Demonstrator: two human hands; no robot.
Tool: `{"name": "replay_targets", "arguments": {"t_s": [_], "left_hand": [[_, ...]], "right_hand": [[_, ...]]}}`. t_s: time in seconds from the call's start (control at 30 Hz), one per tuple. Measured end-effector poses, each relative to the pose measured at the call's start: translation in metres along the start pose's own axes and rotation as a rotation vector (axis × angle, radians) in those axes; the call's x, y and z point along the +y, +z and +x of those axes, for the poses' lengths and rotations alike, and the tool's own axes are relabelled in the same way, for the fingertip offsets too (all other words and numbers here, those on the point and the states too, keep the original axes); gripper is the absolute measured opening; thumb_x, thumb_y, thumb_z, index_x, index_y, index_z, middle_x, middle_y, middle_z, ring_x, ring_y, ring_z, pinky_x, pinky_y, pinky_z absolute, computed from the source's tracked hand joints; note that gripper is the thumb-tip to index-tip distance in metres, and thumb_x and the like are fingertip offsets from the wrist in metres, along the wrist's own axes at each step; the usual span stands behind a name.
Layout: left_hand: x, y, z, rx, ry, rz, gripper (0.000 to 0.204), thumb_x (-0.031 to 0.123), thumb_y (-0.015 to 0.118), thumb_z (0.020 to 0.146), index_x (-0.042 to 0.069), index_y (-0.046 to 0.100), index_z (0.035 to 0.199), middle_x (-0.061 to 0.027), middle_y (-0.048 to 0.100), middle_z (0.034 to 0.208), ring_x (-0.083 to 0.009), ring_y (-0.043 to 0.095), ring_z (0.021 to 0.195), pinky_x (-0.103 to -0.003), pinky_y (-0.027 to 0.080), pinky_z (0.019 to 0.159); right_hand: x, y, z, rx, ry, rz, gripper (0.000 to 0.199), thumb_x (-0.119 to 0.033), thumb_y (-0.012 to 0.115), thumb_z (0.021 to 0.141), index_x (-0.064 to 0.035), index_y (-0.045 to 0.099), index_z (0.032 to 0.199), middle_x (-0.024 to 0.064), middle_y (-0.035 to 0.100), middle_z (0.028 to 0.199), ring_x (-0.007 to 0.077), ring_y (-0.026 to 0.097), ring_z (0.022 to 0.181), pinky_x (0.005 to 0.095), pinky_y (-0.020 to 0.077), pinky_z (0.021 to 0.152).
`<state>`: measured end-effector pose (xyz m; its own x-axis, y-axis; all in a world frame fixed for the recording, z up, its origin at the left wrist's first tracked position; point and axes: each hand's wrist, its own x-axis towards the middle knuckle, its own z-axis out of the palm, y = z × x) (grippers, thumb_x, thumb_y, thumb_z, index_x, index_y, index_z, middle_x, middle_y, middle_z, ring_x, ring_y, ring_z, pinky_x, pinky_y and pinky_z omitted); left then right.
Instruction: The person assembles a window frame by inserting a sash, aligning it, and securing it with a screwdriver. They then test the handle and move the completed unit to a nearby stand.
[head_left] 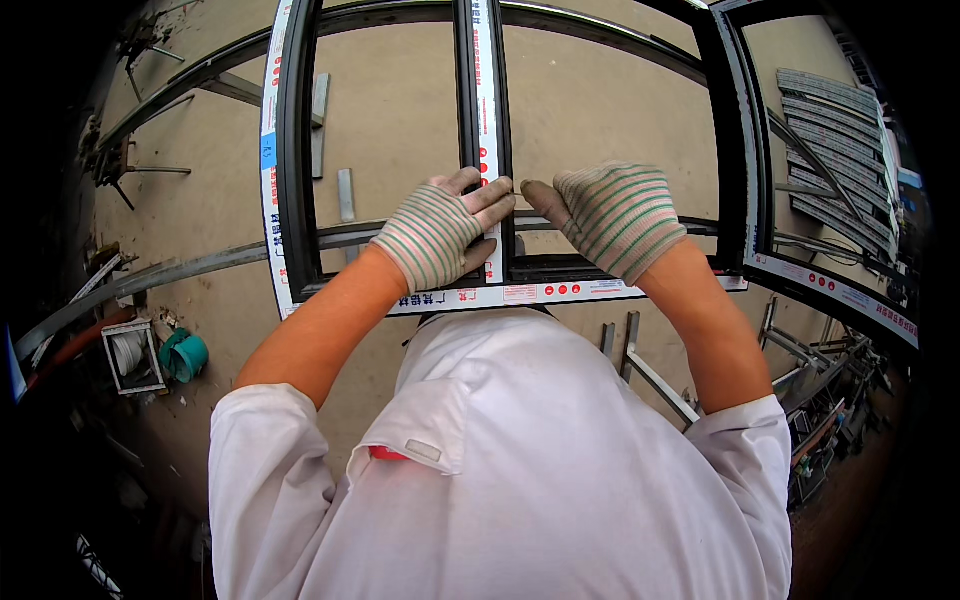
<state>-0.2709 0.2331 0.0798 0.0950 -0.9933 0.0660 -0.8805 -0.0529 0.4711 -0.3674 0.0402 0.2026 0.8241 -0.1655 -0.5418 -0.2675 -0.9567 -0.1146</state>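
A black window frame (297, 200) with white protective film lies across in front of me. My left hand (430, 232), in a striped knit glove, rests on its middle bar (487, 110). The fingers are stretched and apart, their tips reaching the bar's right edge. Just right of that bar my right hand (618, 218), gloved alike, is closed with the thumb side turned toward the left fingertips. A thin, small thing shows between the two hands, too small to name. What the right fingers hold is mostly hidden by the glove.
Grey metal rails (180, 270) run beneath the frame. Another black frame section (835, 285) stands at the right, before a stack of film-covered profiles (835, 150). A teal bucket (186, 357) and a crate (133, 357) stand at lower left. Metal offcuts (346, 195) lie on the floor.
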Motion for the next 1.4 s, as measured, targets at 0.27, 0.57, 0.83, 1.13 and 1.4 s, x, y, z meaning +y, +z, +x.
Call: {"name": "replay_targets", "arguments": {"t_s": [0.27, 0.57, 0.83, 1.13, 1.4], "left_hand": [[0.002, 0.001, 0.000, 0.008, -0.016, 0.009, 0.060, 0.024, 0.072, 0.081, 0.008, 0.059, 0.137, -0.0130, 0.058, 0.142, -0.0355, 0.058, 0.117, -0.048, 0.051, 0.097], [0.001, 0.005, -0.003, 0.042, -0.025, 0.012, 0.060, 0.024, 0.072, 0.081, 0.008, 0.060, 0.137, -0.0130, 0.058, 0.144, -0.0357, 0.058, 0.120, -0.049, 0.052, 0.098], [0.001, 0.004, -0.006, 0.054, -0.011, 0.028, 0.060, 0.023, 0.070, 0.081, 0.006, 0.058, 0.137, -0.0131, 0.058, 0.143, -0.0361, 0.060, 0.117, -0.048, 0.053, 0.095], [0.000, 0.010, -0.005, 0.061, -0.030, 0.008, 0.060, 0.021, 0.071, 0.082, 0.007, 0.057, 0.138, -0.0121, 0.057, 0.144, -0.0354, 0.056, 0.121, -0.049, 0.052, 0.097], [-0.001, 0.015, -0.006, 0.098, -0.016, 0.013, 0.060, 0.023, 0.072, 0.080, 0.007, 0.059, 0.136, -0.0114, 0.058, 0.143, -0.0349, 0.057, 0.118, -0.049, 0.052, 0.096]], "right_hand": [[0.016, 0.045, 0.000, 0.024, 0.149, 1.392, 0.046, -0.048, 0.054, 0.106, -0.0063, 0.067, 0.121, 0.0012, 0.062, 0.075, 0.0058, 0.056, 0.058, 0.0196, 0.0464, 0.052], [0.029, 0.080, 0.000, 0.292, -0.080, 1.311, 0.040, -0.026, 0.073, 0.096, -0.0017, 0.063, 0.126, 0.0034, 0.066, 0.091, 0.0109, 0.064, 0.081, 0.0247, 0.0552, 0.064], [0.039, 0.063, -0.004, 0.675, -0.432, 0.297, 0.033, -0.019, 0.075, 0.085, -0.0084, 0.071, 0.116, 0.0184, 0.065, 0.111, 0.0352, 0.065, 0.094, 0.0429, 0.0550, 0.084], [0.021, 0.064, 0.004, 0.700, -0.180, 0.002, 0.028, -0.026, 0.064, 0.098, -0.0089, 0.064, 0.076, 0.0131, 0.058, 0.066, 0.0333, 0.060, 0.064, 0.0448, 0.0473, 0.061], [0.015, 0.041, 0.014, 0.173, 0.475, 0.870, 0.067, -0.059, 0.052, 0.101, -0.0021, 0.068, 0.071, 0.0128, 0.064, 0.060, 0.0216, 0.055, 0.046, 0.0338, 0.0447, 0.045]]}}
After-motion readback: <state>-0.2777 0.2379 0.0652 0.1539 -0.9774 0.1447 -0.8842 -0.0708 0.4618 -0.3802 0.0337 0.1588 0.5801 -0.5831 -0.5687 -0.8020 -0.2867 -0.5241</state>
